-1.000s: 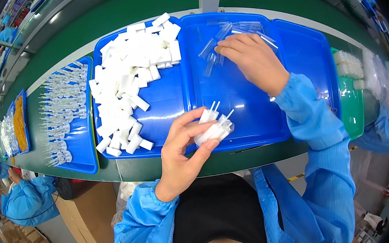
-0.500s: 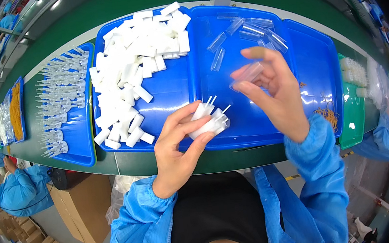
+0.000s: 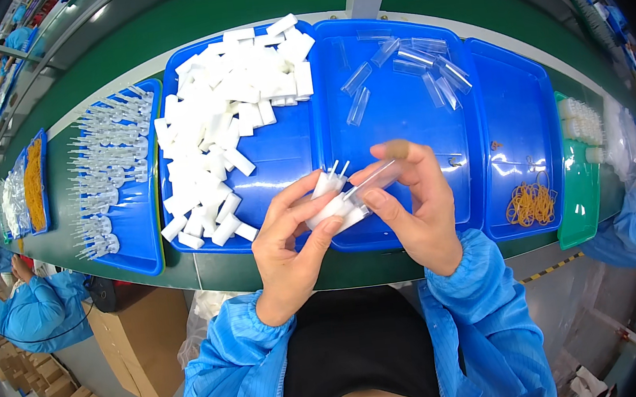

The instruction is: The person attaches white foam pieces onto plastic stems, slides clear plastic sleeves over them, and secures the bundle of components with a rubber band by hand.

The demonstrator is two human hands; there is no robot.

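My left hand (image 3: 292,242) grips a small bunch of white plastic pieces with thin nozzle tips (image 3: 331,195), held over the front edge of a blue tray (image 3: 281,152). My right hand (image 3: 417,204) holds a clear plastic tube cap (image 3: 375,178) between thumb and fingers, its end touching the white pieces. Behind my left hand lies a heap of white rectangular pieces (image 3: 227,122). Several loose clear caps (image 3: 405,67) lie at the back of the middle blue tray (image 3: 403,122).
A blue tray (image 3: 139,242) on the left holds rows of clear-tipped parts (image 3: 106,160). Yellow rubber bands (image 3: 530,203) lie in the right blue tray (image 3: 517,121). A green tray (image 3: 580,192) stands far right. Cardboard boxes (image 3: 135,352) and a seated person in blue (image 3: 29,310) are lower left.
My right hand left the clear caps at the back of the tray, carried one toward me and brought it against the white pieces in my left hand.
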